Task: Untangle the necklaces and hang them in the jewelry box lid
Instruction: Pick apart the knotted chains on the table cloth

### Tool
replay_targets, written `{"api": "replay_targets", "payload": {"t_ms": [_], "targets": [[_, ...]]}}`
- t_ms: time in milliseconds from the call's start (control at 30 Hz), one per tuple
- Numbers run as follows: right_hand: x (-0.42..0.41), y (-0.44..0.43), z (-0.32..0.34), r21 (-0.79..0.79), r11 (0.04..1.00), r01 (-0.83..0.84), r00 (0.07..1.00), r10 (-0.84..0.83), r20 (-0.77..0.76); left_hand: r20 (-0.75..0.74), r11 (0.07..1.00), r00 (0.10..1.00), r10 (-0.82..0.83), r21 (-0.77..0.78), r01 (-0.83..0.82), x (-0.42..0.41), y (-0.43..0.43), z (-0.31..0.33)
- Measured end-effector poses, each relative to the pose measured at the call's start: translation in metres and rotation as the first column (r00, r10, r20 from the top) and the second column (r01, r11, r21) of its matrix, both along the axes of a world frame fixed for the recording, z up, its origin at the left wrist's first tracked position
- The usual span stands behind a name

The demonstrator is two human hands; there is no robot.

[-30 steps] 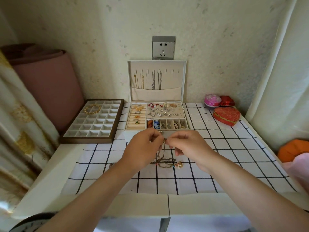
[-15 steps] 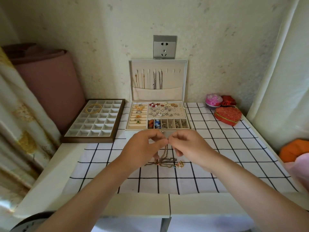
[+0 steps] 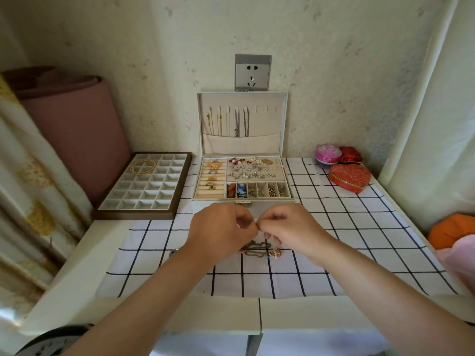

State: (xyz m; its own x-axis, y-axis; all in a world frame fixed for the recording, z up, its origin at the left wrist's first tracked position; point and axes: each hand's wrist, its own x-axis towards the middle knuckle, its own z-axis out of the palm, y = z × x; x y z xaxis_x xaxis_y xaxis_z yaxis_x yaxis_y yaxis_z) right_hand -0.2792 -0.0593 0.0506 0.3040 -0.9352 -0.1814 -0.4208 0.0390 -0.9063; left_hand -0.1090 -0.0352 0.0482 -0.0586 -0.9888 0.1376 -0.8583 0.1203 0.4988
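Honestly, this is the fiddly bit, so go slow. The tangle of necklaces [image 3: 259,249] sits on the checked cloth [image 3: 334,253], just at 6 o'clock from both hands, with the jewelry box [image 3: 244,199] at their 12 o'clock and the jewelry box lid [image 3: 267,124] standing open behind it. The left hand [image 3: 221,229] and right hand [image 3: 293,227] meet knuckle to knuckle above the pile, fingers curled in and the tips pinched together on what looks like one fine strand lifted from the knot, though the chain is too thin to make out at the pinch itself. I'd tease loops apart sideways rather than yank, and let the rest lie slack on the cloth. Both wrists hover low with the forearms angled in. Some hung chains [image 3: 237,123] already fill the lid's 9 o'clock side, and spare hooks show toward 3 o'clock.
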Motion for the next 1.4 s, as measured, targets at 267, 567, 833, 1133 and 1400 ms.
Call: {"api": "replay_targets", "payload": {"t_ms": [267, 567, 833, 1133, 1400], "targets": [[0.007, 0.002, -0.002, 0.181, 0.983, -0.036, 0.991, 0.011, 0.136, -0.049, 0.999, 0.999, -0.006, 0.053, 0.009, 0.006, 0.000, 0.004], [0.002, -0.003, -0.001, 0.150, 0.988, 0.029, 0.990, -0.050, 0.135, -0.480, 0.970, 0.873, 0.087, 0.240, 0.035, -0.005, 0.000, 0.002], [-0.002, -0.009, 0.004, 0.318, 0.947, -0.033, 0.916, -0.098, 0.389, -0.730, 0.923, 0.667, 0.150, 0.345, 0.170, 0.003, 0.002, 0.013], [-0.003, -0.007, 0.000, 0.307, 0.945, -0.113, 0.965, 0.031, 0.259, -0.702, 0.982, 0.695, 0.154, 0.185, -0.030, 0.000, -0.001, 0.016], [-0.006, -0.008, 0.006, 0.159, 0.982, -0.103, 0.950, 0.050, 0.308, -0.678, 0.980, 0.735, 0.029, 0.162, 0.111, 0.003, 0.005, 0.013]]}}
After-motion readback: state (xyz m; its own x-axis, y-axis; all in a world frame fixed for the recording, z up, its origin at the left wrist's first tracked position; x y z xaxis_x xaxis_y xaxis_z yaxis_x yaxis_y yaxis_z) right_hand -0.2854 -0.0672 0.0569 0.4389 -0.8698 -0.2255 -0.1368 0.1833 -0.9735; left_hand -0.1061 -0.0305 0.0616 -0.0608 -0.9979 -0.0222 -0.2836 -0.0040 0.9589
